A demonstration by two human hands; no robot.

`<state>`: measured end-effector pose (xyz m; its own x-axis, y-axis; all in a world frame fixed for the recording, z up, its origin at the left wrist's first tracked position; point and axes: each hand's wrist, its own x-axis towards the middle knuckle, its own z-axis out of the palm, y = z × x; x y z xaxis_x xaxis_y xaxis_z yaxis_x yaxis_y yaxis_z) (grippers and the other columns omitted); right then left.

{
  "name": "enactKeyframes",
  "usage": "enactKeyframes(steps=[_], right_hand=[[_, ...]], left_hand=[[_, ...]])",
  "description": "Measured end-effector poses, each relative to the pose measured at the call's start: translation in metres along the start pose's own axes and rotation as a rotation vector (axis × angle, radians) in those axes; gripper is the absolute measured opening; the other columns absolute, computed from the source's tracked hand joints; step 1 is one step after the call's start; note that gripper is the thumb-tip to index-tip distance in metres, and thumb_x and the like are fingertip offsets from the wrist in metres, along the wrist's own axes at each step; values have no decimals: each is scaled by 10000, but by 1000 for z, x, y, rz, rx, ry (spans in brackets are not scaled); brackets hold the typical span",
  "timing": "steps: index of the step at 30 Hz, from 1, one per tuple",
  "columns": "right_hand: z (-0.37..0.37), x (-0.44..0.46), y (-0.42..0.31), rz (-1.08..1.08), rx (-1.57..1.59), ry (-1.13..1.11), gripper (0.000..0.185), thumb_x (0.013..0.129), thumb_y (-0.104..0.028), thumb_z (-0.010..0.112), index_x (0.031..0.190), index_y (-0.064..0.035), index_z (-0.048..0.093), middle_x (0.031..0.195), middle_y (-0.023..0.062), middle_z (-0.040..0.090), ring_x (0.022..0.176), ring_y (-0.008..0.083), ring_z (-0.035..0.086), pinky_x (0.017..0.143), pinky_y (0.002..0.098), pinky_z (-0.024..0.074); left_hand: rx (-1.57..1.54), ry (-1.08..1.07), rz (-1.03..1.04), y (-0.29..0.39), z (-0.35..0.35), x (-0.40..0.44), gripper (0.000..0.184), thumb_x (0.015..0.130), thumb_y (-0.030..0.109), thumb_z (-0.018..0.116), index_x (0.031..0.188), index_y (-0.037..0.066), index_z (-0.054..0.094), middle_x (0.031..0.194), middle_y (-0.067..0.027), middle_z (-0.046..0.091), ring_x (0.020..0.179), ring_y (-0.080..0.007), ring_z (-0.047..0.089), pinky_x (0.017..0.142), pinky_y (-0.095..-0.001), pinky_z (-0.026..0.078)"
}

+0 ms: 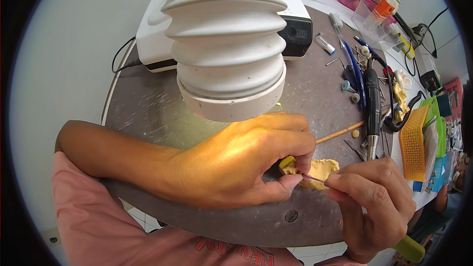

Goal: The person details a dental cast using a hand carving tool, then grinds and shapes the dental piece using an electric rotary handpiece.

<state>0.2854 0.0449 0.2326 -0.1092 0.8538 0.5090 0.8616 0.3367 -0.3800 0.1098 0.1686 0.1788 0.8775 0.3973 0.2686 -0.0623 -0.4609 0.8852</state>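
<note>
At the near part of the tabletop (236,226), below the white corrugated hose (224,34), a pale yellow cast (323,167) lies between the two hands. Right hand (378,194): fingers closed on a thin metal tool (316,179), its tip at the left fingertips. Left hand (241,155): thumb and fingers bent toward each other at the cast's left end; cannot tell whether they grip it or a small piece. Wooden stick (340,132) beyond the cast; black handpiece (373,96) farther right, among small tools.
</note>
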Motion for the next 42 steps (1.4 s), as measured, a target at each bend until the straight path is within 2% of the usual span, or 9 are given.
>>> enactKeyframes(steps=[5, 8, 10, 11, 14, 22, 32, 34, 42], right_hand=[[1, 0, 8, -75, 94, 7, 292, 683, -37, 821, 945, -1, 696, 740, 98, 695, 645, 212, 648, 596, 289, 470], [1, -1, 8, -95, 80, -4, 361, 689, -160, 868, 939, 7, 670, 755, 103, 696, 635, 205, 625, 621, 277, 480], [4, -4, 6, 190, 209, 89, 438, 678, -290, 901, 901, -5, 655, 750, 99, 684, 628, 189, 588, 609, 271, 453], [1, -4, 8, 189, 208, 87, 438, 678, -290, 901, 901, -5, 655, 750, 99, 684, 628, 189, 588, 609, 271, 453], [-7, -5, 10, 197, 94, -73, 501, 660, -383, 910, 878, -10, 657, 733, 98, 667, 629, 174, 556, 585, 268, 414], [-8, -4, 6, 94, 45, 12, 260, 720, -133, 865, 833, -3, 671, 730, 96, 664, 647, 181, 582, 604, 271, 421], [-15, -4, 7, 70, 100, -76, 224, 768, -108, 814, 863, 9, 649, 783, 150, 689, 715, 203, 645, 668, 284, 481], [-8, -11, 4, 232, 226, 101, 233, 814, -107, 785, 898, 14, 605, 838, 195, 700, 759, 223, 674, 739, 305, 526], [-12, -9, 7, 214, 233, 151, 167, 857, -45, 721, 920, 10, 576, 882, 212, 705, 831, 235, 692, 812, 318, 525]], left_hand=[[-21, 2, -10, 0, 0, -1, 186, 757, -25, 761, 891, 19, 641, 959, -109, 617, 885, -258, 634, 752, -337, 512], [-19, 10, -7, 0, 0, -1, 184, 758, -25, 758, 893, 21, 642, 960, -108, 617, 885, -258, 630, 748, -338, 510], [-40, -6, -44, 2, -1, -2, 184, 756, -28, 753, 894, 20, 640, 958, -105, 616, 881, -259, 628, 740, -338, 507], [-41, -4, -43, 2, -1, -2, 184, 756, -28, 753, 894, 20, 640, 958, -105, 616, 881, -259, 628, 740, -338, 507], [-49, -2, -51, 2, 0, -2, 186, 754, -31, 749, 895, 16, 637, 955, -103, 615, 878, -262, 626, 732, -339, 504], [-52, 2, -50, 2, 0, -2, 167, 764, -35, 744, 883, 18, 640, 952, -100, 618, 866, -247, 628, 727, -337, 504], [-17, 42, -34, 0, 3, -3, 185, 754, -30, 754, 900, 28, 659, 934, -88, 640, 864, -250, 638, 744, -331, 513], [-37, 78, -11, 0, 5, -3, 196, 749, -26, 756, 914, 33, 667, 928, -85, 642, 863, -248, 638, 743, -330, 513], [47, 36, 3, 5, 3, 2, 179, 764, -18, 740, 919, 40, 671, 924, -82, 637, 844, -230, 633, 723, -321, 509]])
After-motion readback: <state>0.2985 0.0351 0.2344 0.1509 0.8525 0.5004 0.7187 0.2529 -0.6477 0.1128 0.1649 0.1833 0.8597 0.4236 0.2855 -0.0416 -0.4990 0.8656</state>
